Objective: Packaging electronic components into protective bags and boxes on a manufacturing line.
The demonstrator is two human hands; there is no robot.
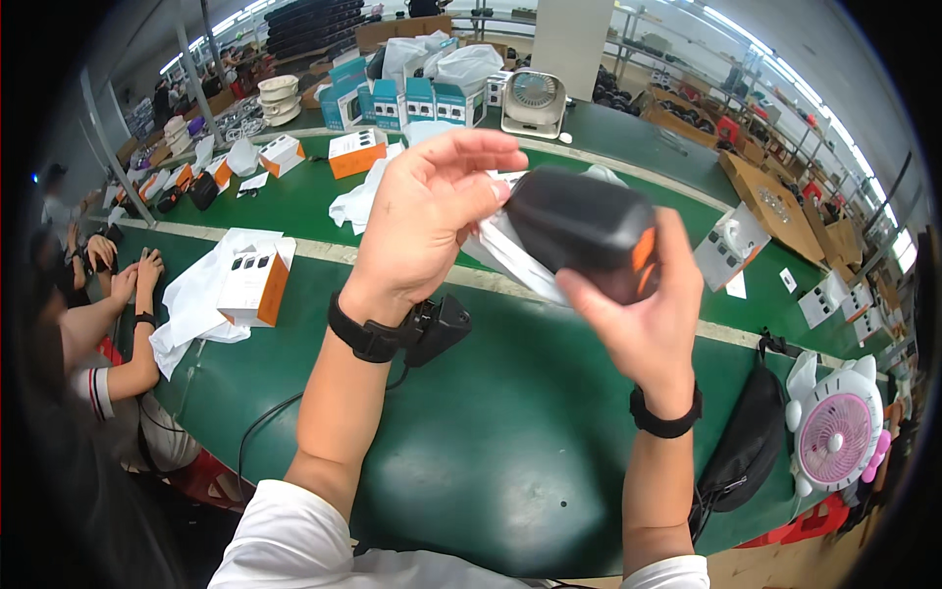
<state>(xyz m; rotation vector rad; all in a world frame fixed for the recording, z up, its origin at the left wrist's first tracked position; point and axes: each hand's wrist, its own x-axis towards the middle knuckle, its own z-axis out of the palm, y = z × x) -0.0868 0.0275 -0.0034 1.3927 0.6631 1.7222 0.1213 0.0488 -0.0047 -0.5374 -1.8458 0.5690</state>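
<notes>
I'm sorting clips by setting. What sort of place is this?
Most likely a factory packing line. A long green workbench carries white-and-orange product boxes, more cartons stand behind, and another worker's hands work alongside. The left hand and right hand hold a black device.

A pink fan [837,438] stood at the green bench's [510,442] right end, beside a black pouch [748,442].

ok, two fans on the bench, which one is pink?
The round fan at the right edge of the green table, beside the black bag: pink grille, white ears. The other, a boxy fan at the far side, is off-white.
</notes>
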